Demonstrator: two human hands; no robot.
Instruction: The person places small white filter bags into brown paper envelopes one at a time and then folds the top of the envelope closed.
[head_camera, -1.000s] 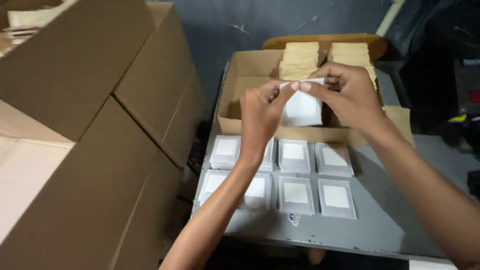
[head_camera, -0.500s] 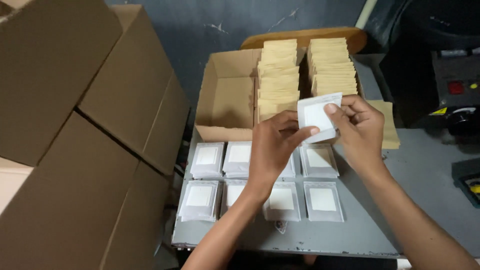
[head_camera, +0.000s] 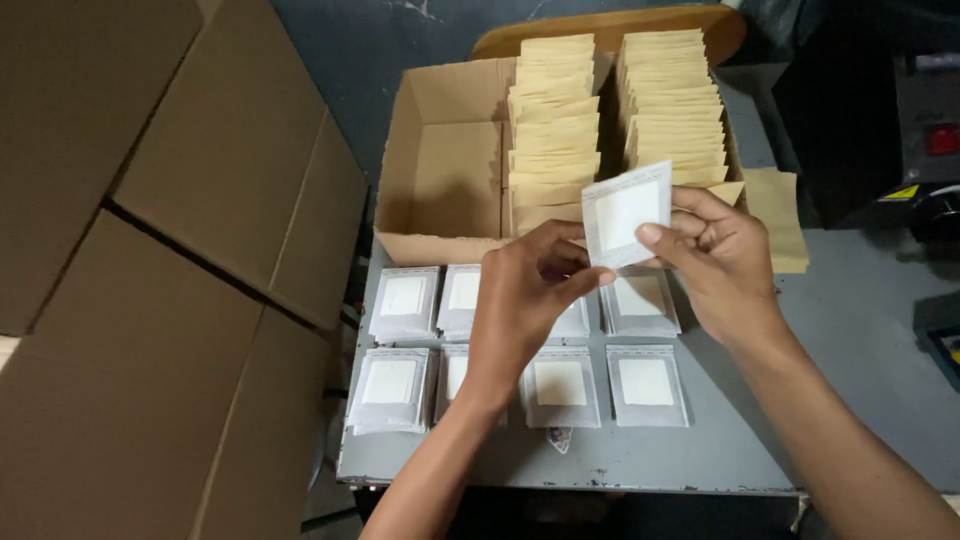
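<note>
Both hands hold one small white square packet (head_camera: 626, 214) up over the grey table (head_camera: 850, 340). My left hand (head_camera: 524, 292) pinches its lower left corner. My right hand (head_camera: 716, 254) grips its right side with thumb and fingers. Below the hands, several low piles of the same white packets (head_camera: 403, 302) lie in two rows on the table. Behind them an open cardboard box (head_camera: 440, 170) holds two rows of upright tan envelopes (head_camera: 553, 120), with its left part bare.
Large closed cardboard cartons (head_camera: 150, 270) stack up along the left. A tan envelope (head_camera: 778, 215) lies flat at the box's right side. A dark machine with a red button (head_camera: 925, 130) stands at the far right. A wooden seat edge (head_camera: 620, 22) shows behind the box.
The hands have drawn the white packet back from over the box toward me and lifted it upright. The view has tilted so the box and envelopes show more fully.
</note>
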